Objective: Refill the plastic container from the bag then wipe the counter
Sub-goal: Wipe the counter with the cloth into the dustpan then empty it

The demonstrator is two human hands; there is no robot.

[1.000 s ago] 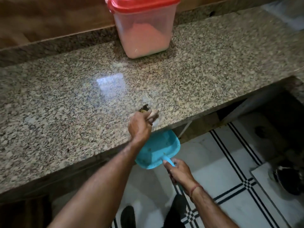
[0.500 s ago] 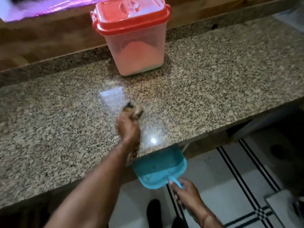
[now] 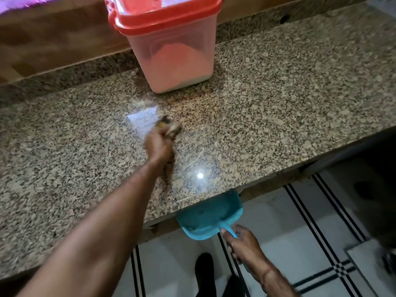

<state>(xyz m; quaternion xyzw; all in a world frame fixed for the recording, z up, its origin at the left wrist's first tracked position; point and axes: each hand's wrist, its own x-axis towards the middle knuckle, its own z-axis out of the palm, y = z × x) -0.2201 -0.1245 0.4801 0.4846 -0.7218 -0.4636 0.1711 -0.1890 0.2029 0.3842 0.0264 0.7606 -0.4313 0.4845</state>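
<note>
Over a white floor with black stripes [image 3: 300, 243], a person's right hand [image 3: 244, 243] curls around the handle of a turquoise plastic dustpan [image 3: 210, 213]. The pan's front lip is tucked under the edge of the speckled granite counter [image 3: 289, 103], which partly hides it. On the slab, the left hand [image 3: 158, 144] is closed around a small brown tool [image 3: 169, 125], too blurred to identify, possibly a hand brush. Well beyond it, near the back ledge, stands the translucent plastic container [image 3: 175, 61] with its red lid [image 3: 162, 18] on, roughly half full of pale powder. The frame cuts off the lid's top.
</note>
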